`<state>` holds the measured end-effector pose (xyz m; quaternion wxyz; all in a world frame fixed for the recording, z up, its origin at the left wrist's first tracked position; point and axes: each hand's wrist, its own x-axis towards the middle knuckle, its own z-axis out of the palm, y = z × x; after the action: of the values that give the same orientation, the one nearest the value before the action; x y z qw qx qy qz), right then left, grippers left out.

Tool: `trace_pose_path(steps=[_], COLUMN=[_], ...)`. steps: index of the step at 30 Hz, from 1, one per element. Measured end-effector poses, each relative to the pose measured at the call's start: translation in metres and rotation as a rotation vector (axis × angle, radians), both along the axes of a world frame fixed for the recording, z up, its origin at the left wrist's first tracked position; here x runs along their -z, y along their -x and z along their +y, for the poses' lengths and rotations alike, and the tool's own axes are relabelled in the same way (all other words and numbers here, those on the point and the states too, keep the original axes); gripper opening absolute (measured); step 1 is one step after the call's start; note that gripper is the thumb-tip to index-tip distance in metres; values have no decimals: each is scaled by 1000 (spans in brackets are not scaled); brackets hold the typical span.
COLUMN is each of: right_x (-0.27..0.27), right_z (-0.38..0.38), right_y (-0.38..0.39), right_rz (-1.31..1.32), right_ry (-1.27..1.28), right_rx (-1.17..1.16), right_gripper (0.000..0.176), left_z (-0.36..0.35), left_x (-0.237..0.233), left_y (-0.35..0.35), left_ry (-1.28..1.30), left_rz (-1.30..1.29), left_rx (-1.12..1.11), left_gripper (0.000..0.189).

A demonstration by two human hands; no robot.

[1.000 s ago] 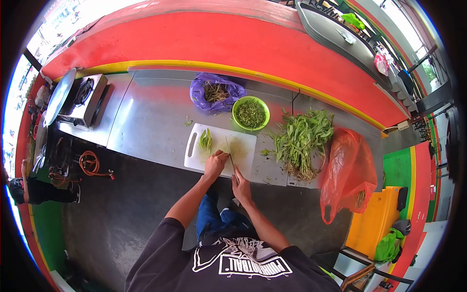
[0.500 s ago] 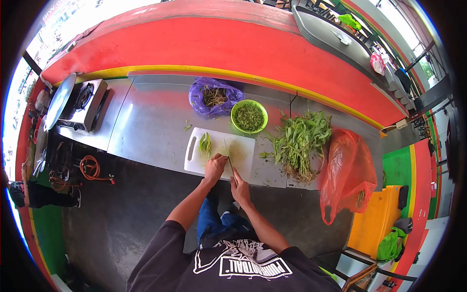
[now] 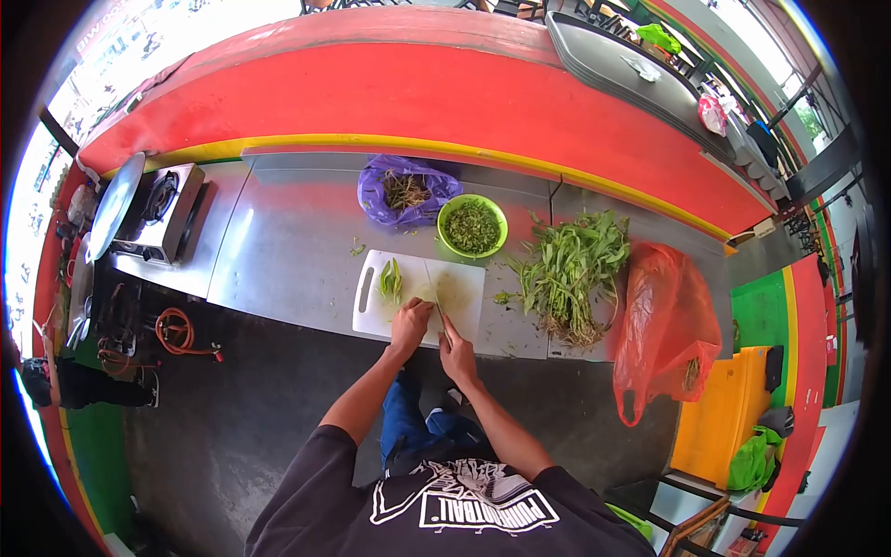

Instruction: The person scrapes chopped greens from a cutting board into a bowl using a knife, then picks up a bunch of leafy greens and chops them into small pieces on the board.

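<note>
My right hand [image 3: 457,356] is closed round the handle of a knife [image 3: 436,295], whose blade points away over the white cutting board [image 3: 399,323]. Close to the blade, my left hand [image 3: 411,325] has its fingers pressed together at the board; what they hold is too small to make out. Green leaves [image 3: 391,281] lie on the board left of the knife. Beyond the board are a green bowl [image 3: 472,226] of chopped greens and a purple bag [image 3: 406,191] with stems. A pile of leafy greens [image 3: 577,269] lies to the right.
A red plastic bag [image 3: 661,325] lies at the counter's right end. A portable stove [image 3: 161,212] stands at the far left of the metal counter [image 3: 288,241]. Stacked trays [image 3: 631,79] rest on the red ledge. At the left edge, a person's dark-clothed leg [image 3: 102,388] shows.
The view has shifted slightly. My hands and the knife stay at nearly the same place on the board, with the blade a little more upright.
</note>
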<state>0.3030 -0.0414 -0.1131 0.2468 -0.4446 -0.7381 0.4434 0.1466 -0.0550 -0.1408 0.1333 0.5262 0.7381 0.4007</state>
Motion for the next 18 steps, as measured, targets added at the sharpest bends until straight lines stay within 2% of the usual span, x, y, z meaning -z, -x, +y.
trace_pose_path(steps=[2,9,11,14,18], right_x=[-2,5,-1,-1,4], right_z=[-8,-11,-6,2,-2], right_y=[-8,-11,-6,1,-3], right_rz=[56,-20,-70,-94,-9], right_ry=[20,-67,42,69,-9], right_rx=[-5,-16,-19,-22,-9], right_gripper=[45,45,46,46,45], left_z=[0,-6,-8,-11,-4], left_x=[4,2,3,0,3], left_y=[-1,0,0,1,2], left_ry=[-12,35,28,28,33], left_rz=[-28,27,60,116,44], left_rx=[-27,19,36,66,16], left_gripper=[16,19,21,23,22])
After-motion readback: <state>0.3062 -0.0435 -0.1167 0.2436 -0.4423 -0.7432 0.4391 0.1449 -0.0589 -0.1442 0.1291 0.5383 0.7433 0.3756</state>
